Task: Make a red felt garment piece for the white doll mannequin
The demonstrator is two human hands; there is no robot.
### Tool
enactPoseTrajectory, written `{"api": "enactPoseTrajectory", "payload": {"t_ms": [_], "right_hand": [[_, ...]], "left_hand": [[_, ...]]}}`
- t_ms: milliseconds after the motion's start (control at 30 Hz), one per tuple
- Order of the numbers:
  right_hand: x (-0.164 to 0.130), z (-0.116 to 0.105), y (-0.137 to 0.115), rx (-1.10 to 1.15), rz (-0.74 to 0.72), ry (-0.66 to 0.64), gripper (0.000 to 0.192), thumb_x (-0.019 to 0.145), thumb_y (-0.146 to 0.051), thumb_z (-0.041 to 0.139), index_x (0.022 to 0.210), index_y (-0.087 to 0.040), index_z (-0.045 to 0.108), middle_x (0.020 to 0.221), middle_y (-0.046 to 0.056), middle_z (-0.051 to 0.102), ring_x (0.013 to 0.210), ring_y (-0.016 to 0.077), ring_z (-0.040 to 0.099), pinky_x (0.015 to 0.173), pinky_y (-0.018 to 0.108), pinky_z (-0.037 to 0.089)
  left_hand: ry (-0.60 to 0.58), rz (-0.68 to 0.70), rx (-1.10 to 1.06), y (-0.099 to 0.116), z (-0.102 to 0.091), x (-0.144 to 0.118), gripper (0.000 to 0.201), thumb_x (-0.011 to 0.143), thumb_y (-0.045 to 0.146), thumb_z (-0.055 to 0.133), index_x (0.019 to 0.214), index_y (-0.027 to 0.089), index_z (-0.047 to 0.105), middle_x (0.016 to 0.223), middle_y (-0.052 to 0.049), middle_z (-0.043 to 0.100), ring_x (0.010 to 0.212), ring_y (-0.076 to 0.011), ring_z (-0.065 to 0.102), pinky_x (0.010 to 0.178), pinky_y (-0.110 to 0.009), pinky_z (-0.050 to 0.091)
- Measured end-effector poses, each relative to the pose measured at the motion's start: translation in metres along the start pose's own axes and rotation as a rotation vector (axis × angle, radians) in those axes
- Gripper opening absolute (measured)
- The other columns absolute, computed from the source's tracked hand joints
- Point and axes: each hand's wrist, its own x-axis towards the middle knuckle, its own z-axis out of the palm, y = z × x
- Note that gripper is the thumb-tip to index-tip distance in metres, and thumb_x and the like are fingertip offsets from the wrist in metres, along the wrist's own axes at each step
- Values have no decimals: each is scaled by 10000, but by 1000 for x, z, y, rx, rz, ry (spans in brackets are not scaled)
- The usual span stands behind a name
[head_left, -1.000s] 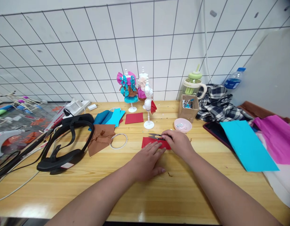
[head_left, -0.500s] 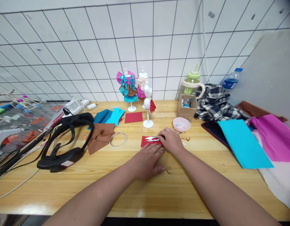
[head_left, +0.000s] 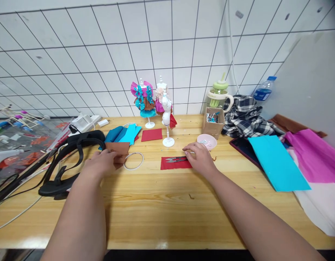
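My left hand (head_left: 100,165) reaches over to the brown crepe paper (head_left: 119,148), its fingers closed at the paper's near edge. Part of that paper is hidden under the hand. Thread snips (head_left: 175,159) lie on a folded red piece (head_left: 170,166), blades pointing left. Beside the handle end of the snips is my right hand (head_left: 200,156), fingers loosely extended and apart from the blades; it covers the right end of the red piece. A white ring (head_left: 133,161) lies just right of my left hand.
Small white dress forms, one bare (head_left: 166,112) and one in a colourful dress (head_left: 144,98), stand at the back. A pink dish (head_left: 211,145), cardboard box (head_left: 214,128) and cup (head_left: 220,95) are behind my right hand. A black headset (head_left: 52,190) lies left; turquoise paper (head_left: 278,163) lies right.
My left hand has left the red piece and moved left to the brown paper. My right hand has loosened from the snips, which remain on the red piece.
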Motion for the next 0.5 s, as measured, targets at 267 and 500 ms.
{"api": "enactPoseTrajectory", "payload": {"t_ms": [267,500], "right_hand": [[-1,-4,-5,2,-40,5,168,880,-195,545,912,-209,708,996,58,666,963,205,562,894,356,406],[-3,-5,-12,-15,-75,-16,179,893,-199,531,940,-203,704,1001,64,672,959,212,557,890,355,414]], "left_hand": [[-152,-188,431,25,-16,5,365,794,521,564,964,231,704,950,-109,625,897,-342,550,730,-435,406],[189,-133,-24,48,-18,-6,312,857,490,506,920,212,634,798,-26,653,730,-227,589,614,-298,380]]}}
